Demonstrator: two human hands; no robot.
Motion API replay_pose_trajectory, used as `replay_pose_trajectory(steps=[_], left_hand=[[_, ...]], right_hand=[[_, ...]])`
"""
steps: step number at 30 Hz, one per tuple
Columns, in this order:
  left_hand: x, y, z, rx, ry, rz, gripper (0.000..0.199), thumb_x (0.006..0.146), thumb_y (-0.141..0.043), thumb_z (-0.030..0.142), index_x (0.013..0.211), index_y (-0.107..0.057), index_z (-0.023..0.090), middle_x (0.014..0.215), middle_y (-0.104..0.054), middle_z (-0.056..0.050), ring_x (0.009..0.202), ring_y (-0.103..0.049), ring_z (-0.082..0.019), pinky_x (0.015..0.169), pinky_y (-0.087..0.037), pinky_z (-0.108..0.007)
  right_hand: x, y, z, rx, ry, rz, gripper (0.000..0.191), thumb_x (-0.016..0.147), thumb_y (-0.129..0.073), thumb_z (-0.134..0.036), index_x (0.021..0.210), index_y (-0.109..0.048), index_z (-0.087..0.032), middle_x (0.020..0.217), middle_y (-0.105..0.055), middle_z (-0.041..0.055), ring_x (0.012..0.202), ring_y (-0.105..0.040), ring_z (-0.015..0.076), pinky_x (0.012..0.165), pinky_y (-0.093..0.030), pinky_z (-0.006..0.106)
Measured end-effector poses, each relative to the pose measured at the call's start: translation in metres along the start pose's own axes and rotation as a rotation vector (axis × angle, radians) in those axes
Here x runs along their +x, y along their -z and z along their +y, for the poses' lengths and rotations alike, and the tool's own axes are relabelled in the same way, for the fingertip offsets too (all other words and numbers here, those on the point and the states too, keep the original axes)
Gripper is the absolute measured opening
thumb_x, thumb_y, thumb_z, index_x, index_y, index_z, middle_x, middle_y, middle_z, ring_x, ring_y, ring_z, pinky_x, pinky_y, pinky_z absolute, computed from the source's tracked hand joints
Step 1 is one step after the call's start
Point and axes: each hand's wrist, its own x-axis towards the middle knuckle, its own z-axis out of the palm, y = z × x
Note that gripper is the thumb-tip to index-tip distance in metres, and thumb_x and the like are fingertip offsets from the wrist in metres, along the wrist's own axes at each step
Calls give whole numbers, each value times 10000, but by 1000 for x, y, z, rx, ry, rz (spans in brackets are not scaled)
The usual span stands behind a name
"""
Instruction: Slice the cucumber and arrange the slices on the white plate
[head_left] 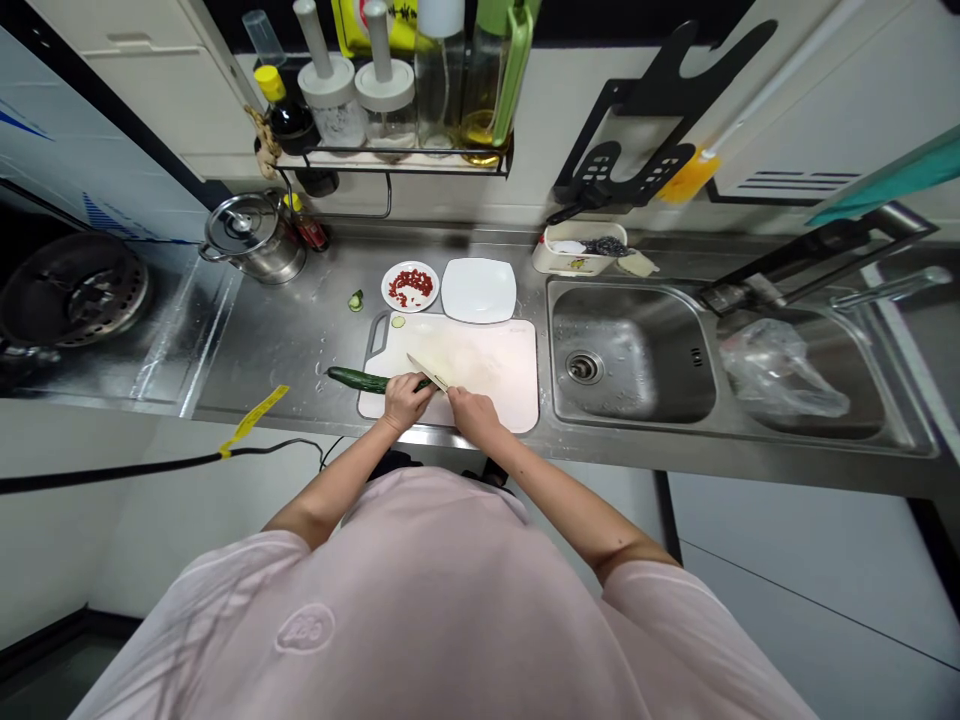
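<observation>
While in hands, cucumber beside knife.

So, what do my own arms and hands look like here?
You're in a pale pink shirt with short, loose sleeves, so both forearms are bare. A rounded emblem shows on the shirt's left side. Your left hand and right hand are ungloved, with no watch or bracelet visible; rings are too small to tell.

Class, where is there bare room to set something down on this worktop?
Bare: the silver metal counter in front of the shiny lidded pot, left of the long green cucumber; the right side of the pale rectangular cutting board. Crowded: the board around the left hand, right hand, cucumber and slim pale-bladed knife.
</observation>
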Motion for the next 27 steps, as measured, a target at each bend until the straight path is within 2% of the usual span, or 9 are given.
replay_pose_trajectory(steps=[9,15,22,27], left_hand=[[0,1,0,2,-23,-3,214,888,-503,353,975,-696,321,1041,-665,-69,930,-567,-198,768,-344,-365],[-1,-1,0,26,-34,16,219,895,-491,359,954,-697,310,1061,-660,-64,924,-564,-185,763,-337,-357],[-1,2,2,78,-63,18,222,896,-491,352,982,-692,314,1065,-667,-66,932,-560,-195,738,-317,-360],[-1,2,4,75,-53,-13,244,907,-466,363,965,-693,297,1075,-663,-77,938,-558,-194,746,-316,-360]], right_hand=[[-11,-8,7,-27,4,-22,192,919,-435,-190,1106,-467,-161,1072,-615,124,920,-646,228,736,-453,302],[-4,-7,0,-5,-5,11,237,924,-315,-90,1088,-473,-157,1031,-625,122,914,-647,214,727,-454,296],[-11,-12,1,-5,-30,-9,171,918,-424,-156,1080,-477,-151,1019,-629,126,907,-651,218,722,-459,281],[-10,-10,-2,-4,-40,-14,209,904,-373,-85,1062,-495,-146,1003,-637,128,909,-651,212,728,-461,278]])
